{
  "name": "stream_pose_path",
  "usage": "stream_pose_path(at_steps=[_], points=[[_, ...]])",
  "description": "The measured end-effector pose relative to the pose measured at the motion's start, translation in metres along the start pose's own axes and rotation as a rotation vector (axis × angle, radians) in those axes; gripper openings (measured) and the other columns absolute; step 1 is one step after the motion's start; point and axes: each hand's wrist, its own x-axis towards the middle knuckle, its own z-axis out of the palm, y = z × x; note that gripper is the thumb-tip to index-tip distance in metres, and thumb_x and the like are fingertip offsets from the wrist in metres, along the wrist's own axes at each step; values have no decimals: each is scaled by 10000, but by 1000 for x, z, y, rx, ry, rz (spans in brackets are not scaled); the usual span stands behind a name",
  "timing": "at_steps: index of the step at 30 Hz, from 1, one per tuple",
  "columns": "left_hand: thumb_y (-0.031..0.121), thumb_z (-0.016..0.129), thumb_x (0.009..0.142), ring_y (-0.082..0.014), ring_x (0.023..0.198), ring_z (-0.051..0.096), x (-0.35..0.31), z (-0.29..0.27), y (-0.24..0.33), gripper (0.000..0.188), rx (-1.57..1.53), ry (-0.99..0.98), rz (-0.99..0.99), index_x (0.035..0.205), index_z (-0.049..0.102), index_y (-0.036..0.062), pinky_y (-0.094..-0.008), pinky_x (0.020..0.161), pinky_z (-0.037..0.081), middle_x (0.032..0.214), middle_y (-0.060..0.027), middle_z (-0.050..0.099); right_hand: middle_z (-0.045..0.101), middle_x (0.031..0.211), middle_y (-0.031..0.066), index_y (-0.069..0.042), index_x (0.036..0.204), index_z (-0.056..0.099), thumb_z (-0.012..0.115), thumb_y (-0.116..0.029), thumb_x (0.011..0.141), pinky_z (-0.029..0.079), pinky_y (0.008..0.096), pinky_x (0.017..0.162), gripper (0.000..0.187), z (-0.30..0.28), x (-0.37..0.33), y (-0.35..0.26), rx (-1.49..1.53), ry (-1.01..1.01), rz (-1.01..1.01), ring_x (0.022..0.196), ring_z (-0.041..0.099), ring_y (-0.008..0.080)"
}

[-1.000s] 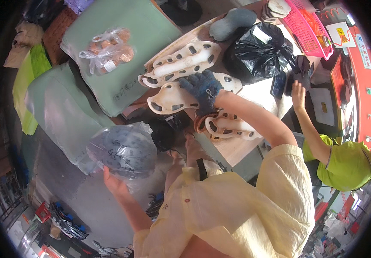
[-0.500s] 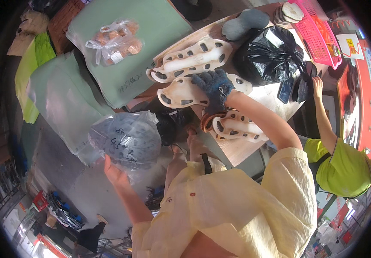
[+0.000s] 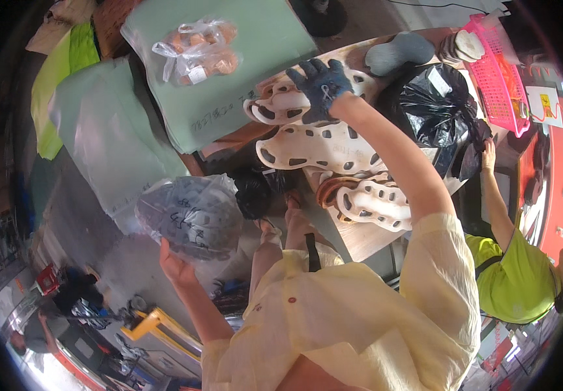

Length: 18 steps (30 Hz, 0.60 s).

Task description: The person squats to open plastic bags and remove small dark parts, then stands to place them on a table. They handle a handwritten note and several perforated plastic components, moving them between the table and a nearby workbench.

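My right hand (image 3: 324, 88), in a dark blue knitted glove, lies over the far white sole-shaped piece with cut-outs (image 3: 275, 107), its fingers spread. Whether its palm presses on the piece cannot be seen. Nearer me lies a second white piece of the same kind (image 3: 320, 148), uncovered. A smaller white slotted piece (image 3: 374, 203) rests by the table's near edge, against brown curved pieces (image 3: 331, 190). Bare, my left hand (image 3: 177, 264) grips the lower edge of a bulging clear plastic bag (image 3: 190, 212) with dark contents and handwriting; some fingers are hidden behind it.
A tied black bag (image 3: 428, 107), grey sole shapes (image 3: 399, 53) and a pink basket (image 3: 493, 78) stand on the table's far right. Green sheets (image 3: 229, 65) bear a bag of brown items (image 3: 200, 52). At right, a co-worker's hand (image 3: 488, 155) touches dark pieces. A yellow pallet jack (image 3: 154, 326) stands lower left.
My right hand has moved from the middle white piece to the far one, leaving the middle one uncovered. The clear bag has stayed with my left hand while the view shifted.
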Motion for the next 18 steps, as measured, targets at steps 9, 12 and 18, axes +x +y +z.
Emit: stream_pose_path(at_steps=[9, 12, 18], points=[[208, 418, 916, -277, 1117, 487, -10, -41, -2, 355, -105, 3, -50, 1221, 461, 31, -433, 955, 379, 1217, -112, 518, 524, 1146, 139, -149, 1349, 289, 690, -487, 581, 396, 435, 875, 930, 32, 20, 9, 54, 87, -32, 1026, 537, 301], [213, 416, 919, -276, 1101, 500, -7, -43, -5, 347, -105, 113, -81, 1209, 469, 31, -429, 946, 390, 1206, -114, 526, 547, 1126, 178, -133, 1256, 419, 763, -460, 536, 458, 399, 845, 862, 4, 27, 47, 361, 277, 75, 974, 571, 324], [225, 409, 925, -262, 1079, 517, 5, -27, -14, 350, -71, -7, -138, 1210, 469, 32, -409, 938, 396, 1182, -109, 542, 525, 1132, 139, -4, 1300, 340, 731, -178, 622, 431, 335, 885, 802, -84, -20, 109, 1340, 620, -27, 1020, 512, 223]])
